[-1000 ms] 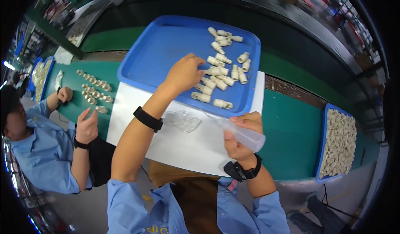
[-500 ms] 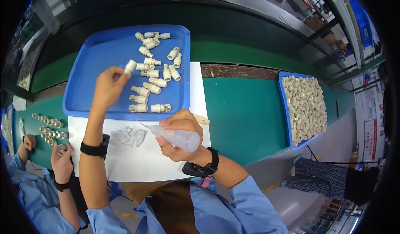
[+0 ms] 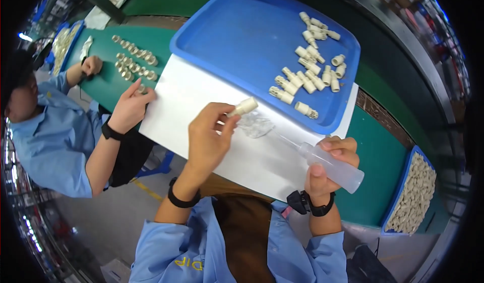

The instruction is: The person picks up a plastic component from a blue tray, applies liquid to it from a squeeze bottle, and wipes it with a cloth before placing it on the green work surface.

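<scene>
Between the thumb and fingers of my left hand (image 3: pixel 207 136) is a cream plastic fitting (image 3: pixel 247 106), raised above the white sheet (image 3: pixel 186 99). My right hand (image 3: pixel 317 182) is wrapped around a translucent squeeze bottle (image 3: pixel 337 169), its thin nozzle slanting up and left, apart from the fitting. Crumpled clear plastic (image 3: pixel 255 125) lies on the sheet beyond the left fingertips. Just past the sheet, a large blue tray (image 3: pixel 222 31) holds several similar fittings (image 3: pixel 308 82), grouped toward its right side. Slotted, cage-like ends show on some of them.
At left sits a co-worker in a blue shirt, one hand (image 3: pixel 130 109) near the sheet's edge. Rows of small metallic-looking pieces (image 3: pixel 133 67) stand on the green table (image 3: pixel 101 37) there. A second blue tray (image 3: pixel 401 189), heaped with small cream parts, is at far right.
My view has turned left. My left hand has come back from over the tray to above the white sheet, carrying the fitting. My right hand still grips the bottle, now farther from my left hand.
</scene>
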Demonstrator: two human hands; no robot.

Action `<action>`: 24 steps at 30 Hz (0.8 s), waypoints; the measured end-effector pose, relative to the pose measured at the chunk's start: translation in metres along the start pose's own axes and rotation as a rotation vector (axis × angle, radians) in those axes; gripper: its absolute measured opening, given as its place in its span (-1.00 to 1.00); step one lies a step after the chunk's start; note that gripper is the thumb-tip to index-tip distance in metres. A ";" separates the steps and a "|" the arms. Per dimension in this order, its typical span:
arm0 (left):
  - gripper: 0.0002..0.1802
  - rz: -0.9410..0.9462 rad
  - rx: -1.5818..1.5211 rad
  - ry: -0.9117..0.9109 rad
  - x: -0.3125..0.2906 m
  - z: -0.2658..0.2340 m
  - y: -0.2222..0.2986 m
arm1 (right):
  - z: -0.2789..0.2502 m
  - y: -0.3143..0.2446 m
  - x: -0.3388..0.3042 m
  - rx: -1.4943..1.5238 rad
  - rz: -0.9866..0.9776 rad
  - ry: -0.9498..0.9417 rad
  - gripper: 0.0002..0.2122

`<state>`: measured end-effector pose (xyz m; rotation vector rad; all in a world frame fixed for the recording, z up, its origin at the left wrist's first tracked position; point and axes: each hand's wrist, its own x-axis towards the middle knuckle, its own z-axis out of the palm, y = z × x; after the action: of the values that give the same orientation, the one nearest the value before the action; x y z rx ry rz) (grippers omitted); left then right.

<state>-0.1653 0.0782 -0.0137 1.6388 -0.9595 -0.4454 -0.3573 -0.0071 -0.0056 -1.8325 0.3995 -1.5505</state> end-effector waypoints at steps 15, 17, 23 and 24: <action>-0.77 0.395 0.320 0.163 -0.019 -0.001 -0.004 | 0.009 -0.005 0.003 -0.039 -0.038 -0.198 -0.70; -0.77 0.362 0.313 0.179 -0.018 -0.002 -0.005 | 0.015 0.001 0.001 -0.119 0.075 -0.322 -0.70; -0.76 0.349 0.303 0.174 -0.021 -0.004 -0.008 | 0.018 0.003 0.002 -0.145 0.220 -0.435 -0.70; -0.77 0.355 0.302 0.172 -0.021 -0.004 -0.008 | 0.014 0.001 0.005 -0.141 0.163 -0.387 -0.70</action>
<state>-0.1723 0.0975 -0.0240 1.6933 -1.1991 0.0854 -0.3428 -0.0072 -0.0032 -2.0961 0.4694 -1.0502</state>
